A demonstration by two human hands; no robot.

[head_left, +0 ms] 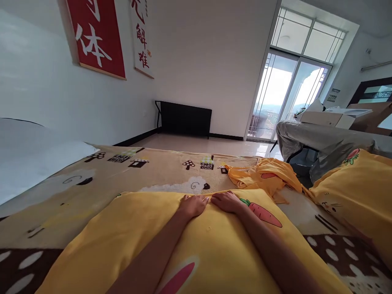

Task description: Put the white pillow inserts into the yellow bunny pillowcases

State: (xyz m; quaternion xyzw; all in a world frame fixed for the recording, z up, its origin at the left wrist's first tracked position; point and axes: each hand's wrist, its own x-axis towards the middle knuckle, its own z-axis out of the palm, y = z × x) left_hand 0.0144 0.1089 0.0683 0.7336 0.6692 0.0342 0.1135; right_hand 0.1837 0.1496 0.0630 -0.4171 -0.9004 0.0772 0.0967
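Carrot-print pillow (211, 241): lying on the sheep-print blanket (165, 165), short of its far edge.
Left hand (193, 205), right hand (226, 201): side by side atop the pillow's far end, fingers bent; whether grasping, cannot tell.

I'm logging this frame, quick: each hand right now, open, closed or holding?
Left hand: on the pillow at its far edge; whether it grips cannot be told.
Right hand: at the same edge; grip cannot be told either.
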